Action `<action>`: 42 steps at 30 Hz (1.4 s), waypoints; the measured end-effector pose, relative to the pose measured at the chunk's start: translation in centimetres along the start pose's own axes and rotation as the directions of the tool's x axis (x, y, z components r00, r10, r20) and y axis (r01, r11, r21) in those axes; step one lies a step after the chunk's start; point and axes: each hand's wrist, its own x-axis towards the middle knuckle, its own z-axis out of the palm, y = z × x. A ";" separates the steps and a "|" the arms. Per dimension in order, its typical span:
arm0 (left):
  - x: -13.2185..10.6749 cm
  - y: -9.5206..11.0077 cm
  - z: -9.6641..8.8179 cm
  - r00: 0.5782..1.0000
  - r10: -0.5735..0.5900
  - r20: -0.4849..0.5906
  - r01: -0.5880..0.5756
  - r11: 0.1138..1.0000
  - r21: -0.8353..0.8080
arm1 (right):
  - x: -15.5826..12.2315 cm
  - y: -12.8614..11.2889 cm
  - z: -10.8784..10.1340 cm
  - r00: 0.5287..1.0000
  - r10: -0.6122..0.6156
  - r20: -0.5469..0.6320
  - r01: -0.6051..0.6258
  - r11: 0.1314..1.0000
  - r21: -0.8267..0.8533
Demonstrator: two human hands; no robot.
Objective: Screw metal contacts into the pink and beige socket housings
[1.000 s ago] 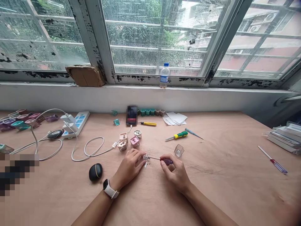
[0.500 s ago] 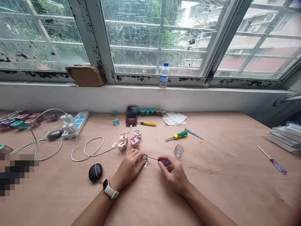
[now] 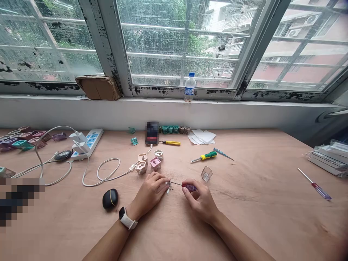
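Note:
My left hand [image 3: 152, 189], with a pale watch on its wrist, is closed on a small clear part [image 3: 168, 183], mostly hidden by the fingers. In my right hand [image 3: 201, 200] is a screwdriver [image 3: 190, 187] with a red and purple handle. Its thin shaft points left, and the tip meets the part at the left fingertips. Tiny bits [image 3: 171, 189] lie on the table just below. A clear angular cup [image 3: 206, 174] stands to the right of the right hand. Behind the left hand sit several pink and cream pencil sharpeners [image 3: 155, 164] with round holes on top.
A green-yellow screwdriver [image 3: 208, 156], a blue one [image 3: 224, 154] and a yellow one [image 3: 171, 143] lie farther back. A phone [image 3: 152, 133] leans near teal containers [image 3: 170, 129]. A black case [image 3: 110, 199], white cable [image 3: 108, 178] and power strip [image 3: 94, 141] are left.
Almost nothing differs. The screwdriver and my right hand have shifted very slightly left; my left hand keeps its place.

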 end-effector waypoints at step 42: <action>0.0 0.0 0.1 1.000 0.013 -0.006 -0.013 1.000 -0.017 | 0.0 0.3 0.3 0.999 -0.026 -0.032 0.026 1.000 -0.015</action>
